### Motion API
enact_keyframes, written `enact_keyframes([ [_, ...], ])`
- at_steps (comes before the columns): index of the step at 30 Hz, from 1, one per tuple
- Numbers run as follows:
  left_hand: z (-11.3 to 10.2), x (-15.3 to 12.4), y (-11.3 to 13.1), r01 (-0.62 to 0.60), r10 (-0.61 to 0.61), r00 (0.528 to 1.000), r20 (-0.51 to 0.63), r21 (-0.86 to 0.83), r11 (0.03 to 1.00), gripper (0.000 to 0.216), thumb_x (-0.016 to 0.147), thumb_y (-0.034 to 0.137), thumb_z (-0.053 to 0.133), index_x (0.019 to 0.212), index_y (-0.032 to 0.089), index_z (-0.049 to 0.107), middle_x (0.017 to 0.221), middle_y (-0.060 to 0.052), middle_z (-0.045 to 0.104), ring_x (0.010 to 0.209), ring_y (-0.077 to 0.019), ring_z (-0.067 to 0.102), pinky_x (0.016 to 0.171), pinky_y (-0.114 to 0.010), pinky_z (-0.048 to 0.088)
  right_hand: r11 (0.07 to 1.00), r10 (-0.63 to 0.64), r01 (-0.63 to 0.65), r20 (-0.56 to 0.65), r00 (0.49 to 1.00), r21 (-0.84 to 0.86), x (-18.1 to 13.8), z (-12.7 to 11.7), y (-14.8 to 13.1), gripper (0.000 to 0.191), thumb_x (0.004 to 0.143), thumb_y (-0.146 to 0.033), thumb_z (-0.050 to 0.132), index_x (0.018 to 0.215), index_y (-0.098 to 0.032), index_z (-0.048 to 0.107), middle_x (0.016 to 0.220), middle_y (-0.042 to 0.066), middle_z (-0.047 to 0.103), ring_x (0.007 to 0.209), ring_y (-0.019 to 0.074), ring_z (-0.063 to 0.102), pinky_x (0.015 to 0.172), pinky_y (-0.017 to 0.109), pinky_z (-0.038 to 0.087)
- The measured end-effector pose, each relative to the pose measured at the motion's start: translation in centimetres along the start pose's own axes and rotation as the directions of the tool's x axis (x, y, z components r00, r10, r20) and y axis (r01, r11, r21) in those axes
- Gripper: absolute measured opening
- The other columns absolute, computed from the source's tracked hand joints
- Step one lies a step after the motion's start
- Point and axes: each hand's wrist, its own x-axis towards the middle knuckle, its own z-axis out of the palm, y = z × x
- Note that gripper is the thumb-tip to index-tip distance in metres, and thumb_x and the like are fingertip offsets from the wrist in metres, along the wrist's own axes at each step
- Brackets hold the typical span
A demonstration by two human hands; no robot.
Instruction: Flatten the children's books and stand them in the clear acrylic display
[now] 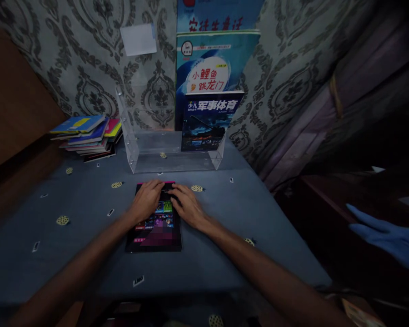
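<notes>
Curtain (308, 136) beside patterned wallpaper (289, 86)

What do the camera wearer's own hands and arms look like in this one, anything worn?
Both the left hand and the right hand are bare, without gloves. The forearms show no sleeves as far as the picture reaches, and no watch or bracelet is visible on either wrist. The light is too dim to rule out small rings.
</notes>
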Motion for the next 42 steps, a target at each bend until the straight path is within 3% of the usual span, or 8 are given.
enact_keyframes([
  [10,0.6,1.9,1.2,-0.068,0.070,0.996,0.056,-0.022,0.997,0.038,0.097,0.010,0.042,0.129,0.015,0.061,0.126,-0.013,0.065,0.117,-0.0266,0.060,0.102,-0.044,0.048,0.999,-0.006,0.008,-0.047,0.999,0.036,0.2,-0.4,-0.2,0.026,0.094,-0.015,0.050,0.111,-0.020,0.069,0.118,0.012,0.068,0.116,0.0249,0.061,0.104,0.046,0.049],
  [17,1.2,2.3,1.1,-0.098,0.101,0.994,0.033,-0.064,0.993,0.037,0.097,0.012,0.042,0.129,0.016,0.061,0.128,-0.013,0.064,0.120,-0.0265,0.059,0.103,-0.045,0.047,1.000,-0.011,0.012,-0.031,0.999,0.026,0.1,-0.7,-0.2,0.025,0.095,-0.016,0.049,0.110,-0.019,0.069,0.113,0.011,0.069,0.111,0.0240,0.063,0.102,0.043,0.050],
  [23,1.6,2.0,0.6,-0.078,0.065,0.995,-0.069,-0.198,0.977,0.042,0.095,0.009,0.039,0.132,0.017,0.058,0.127,-0.013,0.064,0.122,-0.0243,0.059,0.108,-0.045,0.047,1.000,0.000,0.000,-0.010,1.000,-0.027,0.8,-0.7,0.2,0.030,0.097,-0.019,0.050,0.122,-0.019,0.066,0.131,0.012,0.065,0.125,0.0243,0.058,0.108,0.045,0.046],
  [29,1.6,1.7,0.5,-0.018,-0.022,0.988,-0.156,-0.255,0.967,0.043,0.096,0.010,0.035,0.134,0.013,0.054,0.129,-0.016,0.064,0.123,-0.0253,0.060,0.109,-0.047,0.048,0.986,-0.037,0.061,0.154,0.987,-0.154,2.2,-1.0,-0.7,0.038,0.100,-0.022,0.048,0.136,-0.014,0.058,0.142,0.016,0.059,0.139,0.0269,0.048,0.118,0.054,0.033],
  [32,1.5,1.7,0.6,-0.019,-0.016,0.990,-0.141,-0.248,0.969,0.043,0.095,0.009,0.035,0.133,0.014,0.055,0.125,-0.016,0.066,0.120,-0.0253,0.061,0.108,-0.047,0.050,0.977,-0.051,0.090,0.196,0.979,-0.195,2.3,-1.3,-1.2,0.042,0.100,-0.023,0.049,0.142,-0.017,0.053,0.146,0.015,0.056,0.141,0.0263,0.046,0.121,0.055,0.028],
  [36,1.4,1.7,0.8,-0.023,-0.001,0.994,-0.113,-0.214,0.976,0.045,0.094,0.007,0.037,0.135,0.016,0.054,0.125,-0.014,0.066,0.122,-0.0250,0.061,0.107,-0.046,0.050,0.962,0.036,-0.002,0.116,0.993,-0.275,2.0,-1.4,-1.4,0.042,0.100,-0.025,0.050,0.140,-0.015,0.056,0.143,0.016,0.059,0.135,0.0252,0.054,0.121,0.050,0.029],
  [42,0.7,1.1,1.4,-0.013,0.014,0.999,0.030,-0.031,0.999,0.042,0.096,0.008,0.040,0.134,0.012,0.056,0.137,-0.016,0.062,0.128,-0.0259,0.059,0.108,-0.043,0.051,0.947,0.071,-0.038,0.093,0.993,-0.319,1.7,-1.4,-1.2,0.039,0.099,-0.023,0.050,0.135,-0.012,0.060,0.138,0.017,0.063,0.129,0.0257,0.058,0.119,0.048,0.032],
])
